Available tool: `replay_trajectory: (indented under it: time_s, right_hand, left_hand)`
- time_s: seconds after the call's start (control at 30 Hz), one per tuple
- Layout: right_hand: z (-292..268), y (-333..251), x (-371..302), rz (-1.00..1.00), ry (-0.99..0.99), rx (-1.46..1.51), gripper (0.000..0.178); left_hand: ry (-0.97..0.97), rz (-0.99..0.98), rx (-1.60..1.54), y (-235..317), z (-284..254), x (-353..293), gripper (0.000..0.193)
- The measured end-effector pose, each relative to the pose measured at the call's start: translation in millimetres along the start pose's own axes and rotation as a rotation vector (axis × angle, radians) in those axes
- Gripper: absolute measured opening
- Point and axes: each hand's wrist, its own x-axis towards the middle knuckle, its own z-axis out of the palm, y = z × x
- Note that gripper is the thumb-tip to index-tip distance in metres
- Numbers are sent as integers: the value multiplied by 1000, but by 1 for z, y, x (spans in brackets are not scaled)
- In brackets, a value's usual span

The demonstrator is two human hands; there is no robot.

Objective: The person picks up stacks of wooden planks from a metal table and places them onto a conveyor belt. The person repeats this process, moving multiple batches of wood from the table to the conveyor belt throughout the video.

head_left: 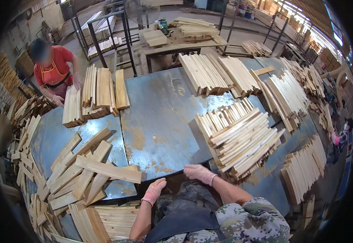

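Note:
My left hand (154, 191), in a pale pinkish glove, hovers at the near edge of the metal table (160, 117), its fingers reaching up and to the right with nothing in them. Just right of it, my right hand (200, 174) in a matching glove lies by the same edge, fingers loosely stretched leftward and holding nothing. Nearest my left hand is a loose wooden board (109, 169) on top of a jumbled heap of boards (69, 174). A layered stack of wooden strips (241, 139) stands right of my right hand.
Across the table at left, a person in a red shirt (57, 67) handles a wood stack (97, 93). More strip stacks (207, 75) stand at the far side and right (304, 168). Boards (115, 220) lie below my left. Sawdust (138, 137) marks the tabletop; metal frames (109, 40) stand behind.

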Motion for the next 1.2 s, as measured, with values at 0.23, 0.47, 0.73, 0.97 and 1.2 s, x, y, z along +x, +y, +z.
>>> replay_trajectory:
  time_s: [0.23, 0.47, 0.73, 0.97, 1.2]
  right_hand:
    - [-132, -190, 67, -221, 296, 96, 51]
    - [-350, -293, 205, -324, 891, -314, 74]
    - [-455, -409, 238, -24, 1317, -858, 96]
    - [-574, -424, 293, -120, 1382, -802, 96]
    - [-570, -457, 313, -102, 1135, -656, 77]
  left_hand:
    - [16, -167, -103, 22, -14, 83, 51]
    - [41, -444, -87, 12, -1, 192, 53]
    - [-11, -410, 274, 86, 25, 307, 45]
    - [121, -190, 144, 175, 46, 439, 46]
    - [105, 122, 394, 265, 86, 589, 49]
